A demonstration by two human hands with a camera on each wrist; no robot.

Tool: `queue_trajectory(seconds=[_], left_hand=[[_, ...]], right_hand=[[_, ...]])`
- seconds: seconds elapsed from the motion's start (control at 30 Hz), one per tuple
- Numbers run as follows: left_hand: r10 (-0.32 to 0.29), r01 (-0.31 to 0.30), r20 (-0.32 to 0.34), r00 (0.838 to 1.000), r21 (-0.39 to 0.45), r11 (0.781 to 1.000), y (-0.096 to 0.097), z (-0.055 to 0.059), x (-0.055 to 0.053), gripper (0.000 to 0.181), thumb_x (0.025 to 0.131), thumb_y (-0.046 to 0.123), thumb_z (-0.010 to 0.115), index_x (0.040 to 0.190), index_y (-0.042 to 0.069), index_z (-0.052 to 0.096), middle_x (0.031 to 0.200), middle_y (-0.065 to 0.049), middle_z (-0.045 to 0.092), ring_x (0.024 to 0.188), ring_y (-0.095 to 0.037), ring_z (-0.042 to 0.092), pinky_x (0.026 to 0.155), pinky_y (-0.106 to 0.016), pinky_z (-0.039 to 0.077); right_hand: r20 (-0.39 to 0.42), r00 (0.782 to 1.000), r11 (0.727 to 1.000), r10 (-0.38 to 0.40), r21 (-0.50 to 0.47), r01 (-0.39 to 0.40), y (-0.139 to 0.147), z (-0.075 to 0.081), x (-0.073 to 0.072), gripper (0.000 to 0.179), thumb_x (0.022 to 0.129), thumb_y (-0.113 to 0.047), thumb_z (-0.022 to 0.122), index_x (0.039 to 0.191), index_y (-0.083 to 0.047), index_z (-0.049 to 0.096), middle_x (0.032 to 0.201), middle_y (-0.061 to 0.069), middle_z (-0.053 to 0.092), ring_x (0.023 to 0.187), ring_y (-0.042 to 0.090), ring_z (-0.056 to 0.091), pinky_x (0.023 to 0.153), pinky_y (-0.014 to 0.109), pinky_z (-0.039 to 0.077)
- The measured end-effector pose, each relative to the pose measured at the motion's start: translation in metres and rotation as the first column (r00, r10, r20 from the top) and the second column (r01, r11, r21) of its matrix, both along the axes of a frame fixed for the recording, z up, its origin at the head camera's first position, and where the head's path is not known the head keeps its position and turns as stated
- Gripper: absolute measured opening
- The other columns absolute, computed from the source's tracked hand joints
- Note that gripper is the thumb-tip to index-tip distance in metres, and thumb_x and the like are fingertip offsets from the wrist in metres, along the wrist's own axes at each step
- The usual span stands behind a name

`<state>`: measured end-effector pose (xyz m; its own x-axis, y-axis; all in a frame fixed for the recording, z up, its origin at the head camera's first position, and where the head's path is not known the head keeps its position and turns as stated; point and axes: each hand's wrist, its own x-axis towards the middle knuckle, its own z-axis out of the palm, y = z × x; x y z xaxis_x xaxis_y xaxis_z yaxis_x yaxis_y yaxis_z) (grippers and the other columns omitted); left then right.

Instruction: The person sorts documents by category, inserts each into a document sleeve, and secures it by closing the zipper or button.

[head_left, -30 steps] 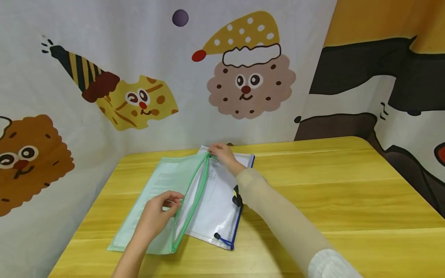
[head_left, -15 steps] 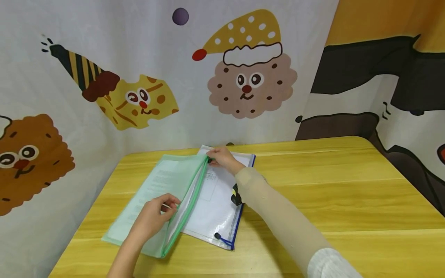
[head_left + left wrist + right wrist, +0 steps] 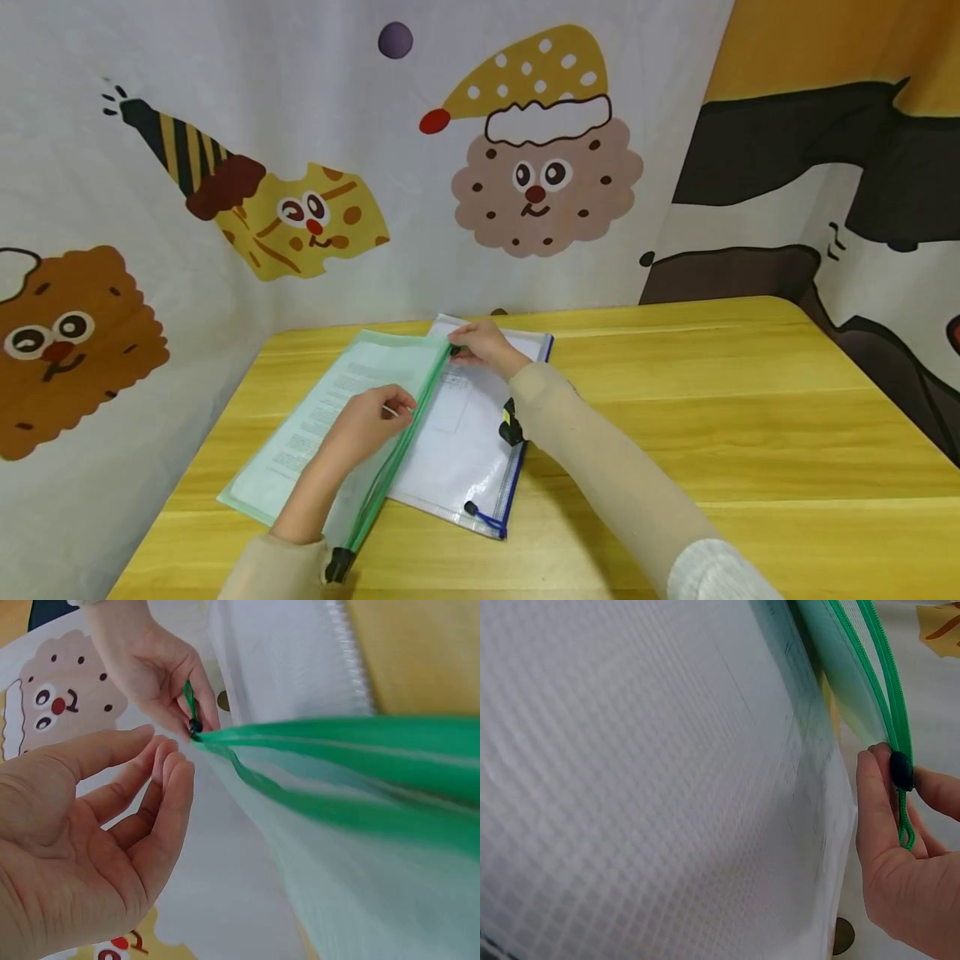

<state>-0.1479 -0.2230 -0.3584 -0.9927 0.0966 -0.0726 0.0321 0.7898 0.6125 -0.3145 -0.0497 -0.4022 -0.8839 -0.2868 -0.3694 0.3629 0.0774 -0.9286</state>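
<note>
A green translucent zip pouch (image 3: 326, 387) with a printed sheet inside lies slanted across the left part of the table. My right hand (image 3: 487, 346) pinches its far corner, at the dark zipper slider (image 3: 901, 771) with a green cord loop (image 3: 907, 834). Green zipper edges (image 3: 360, 754) stand slightly apart along the pouch's right side. Over the pouch, beside that zipper, hovers my left hand (image 3: 371, 421); its fingers curve loosely with nothing between them in the left wrist view. Partly under the green pouch is a clear pouch (image 3: 450, 467) with a blue zipper edge.
The yellow wood-grain table (image 3: 712, 417) extends to the right. A blue cord pull (image 3: 487, 518) lies at the clear pouch's near corner. A curtain (image 3: 420, 250) printed with cartoon biscuits hangs along the table's far edge.
My left hand has drawn away from the zipper edge, then moved up along the pouch. The zipper edges have come closer together, and the pouch lies flatter. My right hand stays at the far corner.
</note>
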Motion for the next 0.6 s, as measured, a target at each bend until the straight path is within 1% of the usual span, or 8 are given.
queue_trajectory(seconds=[0.1,0.2,0.27,0.33,0.43,0.6], left_hand=[[0.008,-0.007,-0.025,1.000,0.019,1.000,0.009,0.000,-0.016,0.014,0.094,0.012,0.062,0.104,0.007,0.070,0.101,-0.008,0.073,0.093,-0.025,0.069,0.079,-0.038,0.056],[0.025,-0.023,-0.047,0.999,0.039,0.999,0.016,-0.001,-0.032,0.016,0.094,0.013,0.062,0.106,0.006,0.070,0.103,-0.010,0.073,0.094,-0.027,0.070,0.079,-0.039,0.056],[0.046,-0.042,-0.058,0.997,0.062,0.997,0.020,-0.002,-0.041,0.017,0.093,0.013,0.063,0.106,0.005,0.070,0.104,-0.011,0.073,0.096,-0.029,0.070,0.081,-0.039,0.056],[0.067,-0.061,-0.073,0.995,0.081,0.995,0.024,-0.003,-0.049,0.018,0.092,0.013,0.064,0.107,0.004,0.069,0.105,-0.012,0.073,0.097,-0.030,0.070,0.082,-0.040,0.056],[0.106,-0.095,-0.092,0.990,0.118,0.988,0.029,-0.005,-0.059,0.019,0.090,0.011,0.067,0.107,0.004,0.069,0.106,-0.013,0.073,0.099,-0.031,0.070,0.084,-0.040,0.056],[0.159,-0.138,-0.108,0.981,0.176,0.975,0.038,-0.012,-0.072,0.021,0.088,0.007,0.070,0.108,0.002,0.068,0.109,-0.015,0.072,0.100,-0.032,0.070,0.081,-0.038,0.057]], right_hand=[[0.014,1.000,1.000,-0.001,-0.022,0.001,0.000,0.001,0.001,0.027,0.096,-0.008,0.063,0.121,0.003,0.065,0.082,0.005,0.064,0.070,0.016,0.066,0.093,0.038,0.059],[0.016,1.000,0.999,0.000,-0.033,0.001,0.001,0.002,0.001,0.028,0.096,-0.008,0.063,0.121,0.004,0.065,0.078,0.004,0.064,0.064,0.013,0.065,0.081,0.031,0.062],[0.016,1.000,1.000,0.003,-0.031,-0.003,0.001,0.002,0.002,0.028,0.096,-0.008,0.063,0.122,0.004,0.065,0.077,0.003,0.064,0.061,0.012,0.065,0.072,0.027,0.062],[0.015,1.000,1.000,0.005,-0.026,-0.004,0.001,0.002,0.002,0.028,0.097,-0.009,0.063,0.122,0.004,0.065,0.077,0.003,0.064,0.061,0.011,0.064,0.067,0.023,0.060],[0.018,1.000,1.000,0.003,-0.028,-0.003,0.001,0.003,0.003,0.028,0.096,-0.009,0.063,0.122,0.004,0.065,0.076,0.003,0.063,0.060,0.011,0.064,0.064,0.022,0.059],[0.019,1.000,0.999,-0.003,-0.039,0.003,0.001,0.005,0.006,0.028,0.096,-0.007,0.063,0.121,0.005,0.065,0.073,0.002,0.063,0.059,0.011,0.064,0.062,0.021,0.059]])
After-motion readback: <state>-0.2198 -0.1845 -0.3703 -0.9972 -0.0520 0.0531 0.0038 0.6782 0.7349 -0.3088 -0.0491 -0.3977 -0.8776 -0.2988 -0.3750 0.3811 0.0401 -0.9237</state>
